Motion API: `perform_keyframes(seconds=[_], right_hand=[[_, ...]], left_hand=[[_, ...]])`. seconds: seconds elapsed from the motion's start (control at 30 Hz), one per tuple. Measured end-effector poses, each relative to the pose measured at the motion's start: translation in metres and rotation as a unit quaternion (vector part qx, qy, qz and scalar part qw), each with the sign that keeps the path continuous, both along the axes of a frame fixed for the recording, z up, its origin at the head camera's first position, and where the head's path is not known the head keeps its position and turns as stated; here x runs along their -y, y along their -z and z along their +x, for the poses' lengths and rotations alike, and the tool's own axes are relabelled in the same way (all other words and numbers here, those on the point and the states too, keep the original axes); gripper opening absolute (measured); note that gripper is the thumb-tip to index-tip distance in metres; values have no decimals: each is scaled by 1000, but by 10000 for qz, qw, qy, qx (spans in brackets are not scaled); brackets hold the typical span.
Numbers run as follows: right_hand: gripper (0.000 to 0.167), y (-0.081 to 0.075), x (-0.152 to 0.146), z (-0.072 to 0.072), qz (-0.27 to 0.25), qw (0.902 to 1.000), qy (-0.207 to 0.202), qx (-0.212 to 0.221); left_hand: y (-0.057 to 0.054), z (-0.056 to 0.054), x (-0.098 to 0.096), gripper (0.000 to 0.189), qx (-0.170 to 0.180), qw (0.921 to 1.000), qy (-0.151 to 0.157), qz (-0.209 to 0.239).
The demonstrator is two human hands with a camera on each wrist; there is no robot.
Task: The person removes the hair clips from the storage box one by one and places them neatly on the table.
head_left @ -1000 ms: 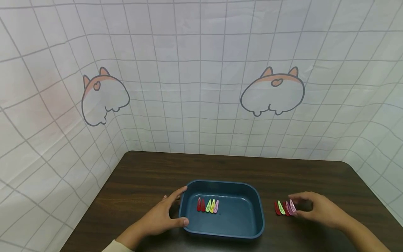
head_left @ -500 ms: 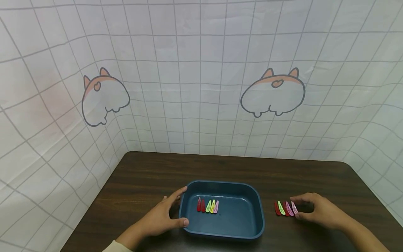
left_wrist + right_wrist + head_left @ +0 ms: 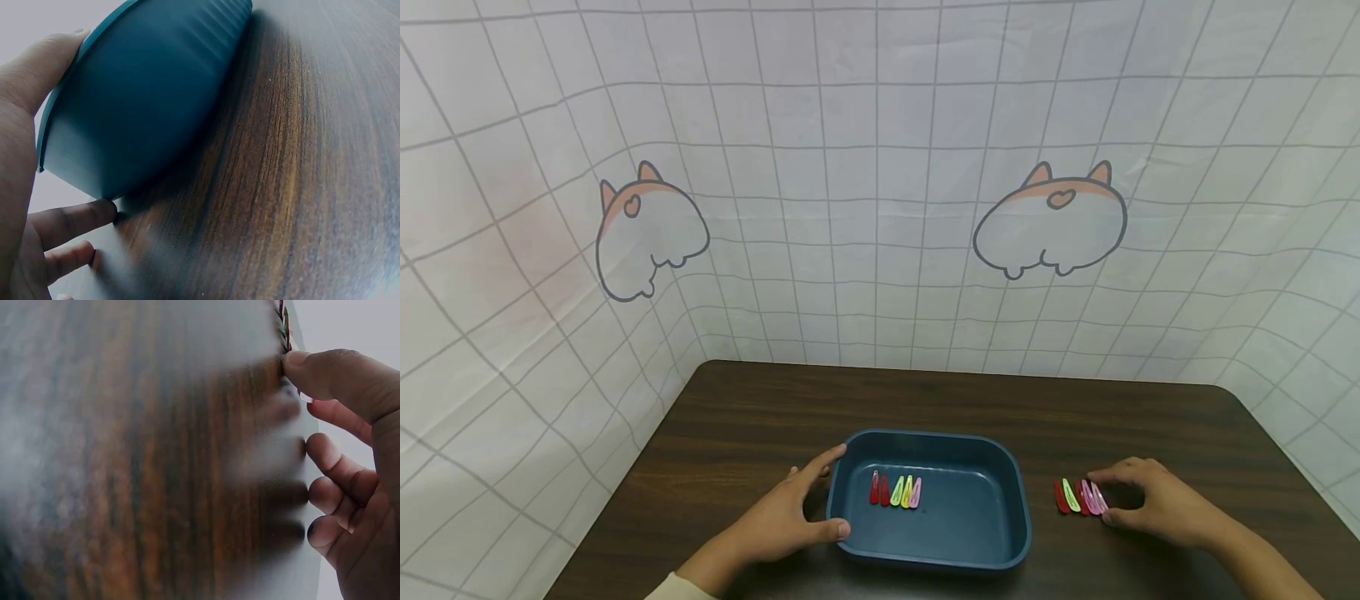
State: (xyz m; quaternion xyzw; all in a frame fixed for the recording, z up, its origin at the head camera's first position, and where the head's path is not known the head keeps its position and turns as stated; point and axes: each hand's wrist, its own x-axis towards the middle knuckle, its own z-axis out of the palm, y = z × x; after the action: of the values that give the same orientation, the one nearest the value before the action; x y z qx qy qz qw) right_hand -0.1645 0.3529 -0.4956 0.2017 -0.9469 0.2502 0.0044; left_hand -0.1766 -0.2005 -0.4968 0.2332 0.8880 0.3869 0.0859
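Observation:
My left hand [image 3: 782, 512] grips the left side of a dark blue tray [image 3: 955, 560], thumb at the rim. In the left wrist view the tray's outer wall [image 3: 137, 94] fills the upper left, fingertips [image 3: 103, 212] low beside it. Several snap hair clips lie side by side in the tray, among them a yellow clip [image 3: 907, 492]. To the right of the tray, my right hand [image 3: 1165, 500] pinches a pink hair clip [image 3: 1099, 498] between thumb and index finger, at the end of a row on the table. That row includes a lime-green clip [image 3: 1071, 495] and a red clip [image 3: 1060, 497].
The dark wooden table [image 3: 760, 400] reaches back to a white gridded cloth [image 3: 865, 275] with cartoon prints. Its back corners are rounded. In the right wrist view the row is seen edge-on and the table surface is blurred.
The pinched pink clip shifted slightly right, away from its neighbour, then came back left beside it with my right hand. The left hand and tray stay in place.

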Motion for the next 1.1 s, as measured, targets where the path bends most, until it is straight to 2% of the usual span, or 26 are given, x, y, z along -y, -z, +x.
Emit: perform_keyframes(seconds=[0.43,0.67,0.83,1.1], right_hand=[[58,-2,2,-1,75,9999,98,114],[56,-7,10,-2,168,9997,85,-140],[61,-14,21,-4,-53,9993,231,-294],[65,-22,42,-4,-247,9983,106,-522]], left_hand=[[1,-1,-1,91,-48,10000,36,21],[0,-1,-1,91,-36,10000,9,-20],[0,-1,-1,92,-21,10000,-20,-51],[1,-2,-1,91,-31,10000,4,-43]])
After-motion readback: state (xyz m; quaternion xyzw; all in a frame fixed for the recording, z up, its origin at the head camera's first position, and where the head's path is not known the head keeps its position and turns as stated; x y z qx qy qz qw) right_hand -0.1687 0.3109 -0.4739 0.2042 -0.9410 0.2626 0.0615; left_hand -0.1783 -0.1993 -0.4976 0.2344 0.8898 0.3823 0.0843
